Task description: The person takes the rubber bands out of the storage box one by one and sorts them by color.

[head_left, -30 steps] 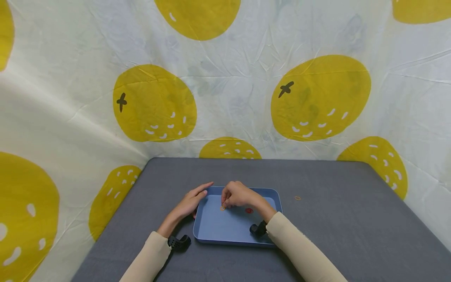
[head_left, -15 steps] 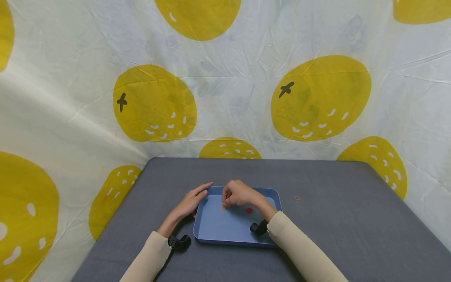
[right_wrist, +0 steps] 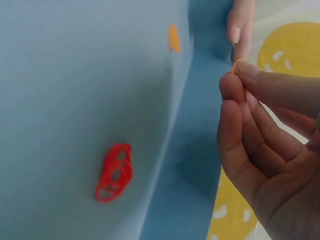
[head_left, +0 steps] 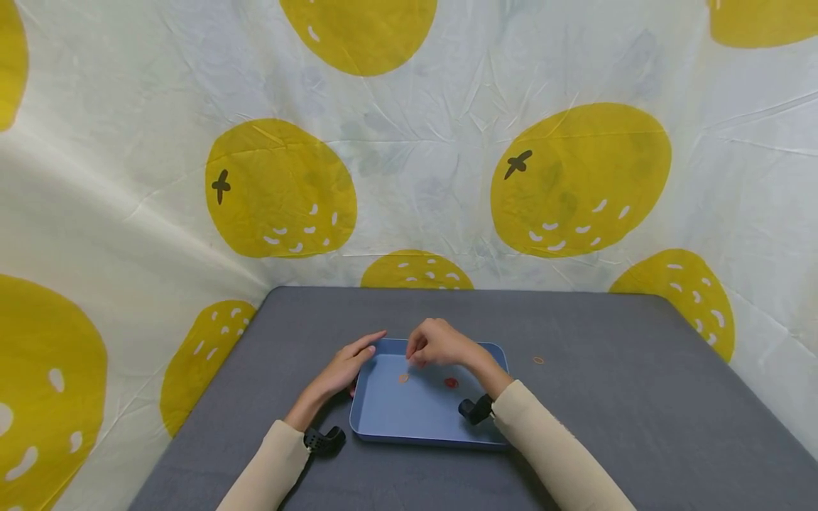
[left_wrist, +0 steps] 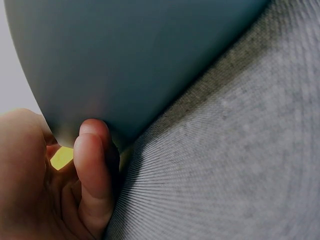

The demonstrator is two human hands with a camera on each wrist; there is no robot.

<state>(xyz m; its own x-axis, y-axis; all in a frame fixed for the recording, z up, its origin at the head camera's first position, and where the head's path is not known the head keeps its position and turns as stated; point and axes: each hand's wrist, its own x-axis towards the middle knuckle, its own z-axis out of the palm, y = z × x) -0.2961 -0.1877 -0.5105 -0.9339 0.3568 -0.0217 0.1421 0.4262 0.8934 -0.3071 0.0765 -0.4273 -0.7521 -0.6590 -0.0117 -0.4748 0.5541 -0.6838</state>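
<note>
Saw the right hand point(head_left: 441, 345) over the blue tray point(head_left: 415, 419), with its grip clamped on a thin orange band point(right_wrist: 235, 65) between thumb and forefinger, clear of the tray floor. Found the left hand point(head_left: 348, 365) at the tray's left side, with thumb at the rim and bent fingers against the outer wall, its grip clamped on that edge. Noted a second orange band point(head_left: 403, 378) on the tray floor and a red band cluster point(head_left: 451, 382) farther right, near the right wrist. Spotted a third orange band point(head_left: 538, 360) on the grey bench point(head_left: 601, 411), to the right of the tray. Logged a yellow-fruit-printed cloth point(head_left: 422, 191) behind.
</note>
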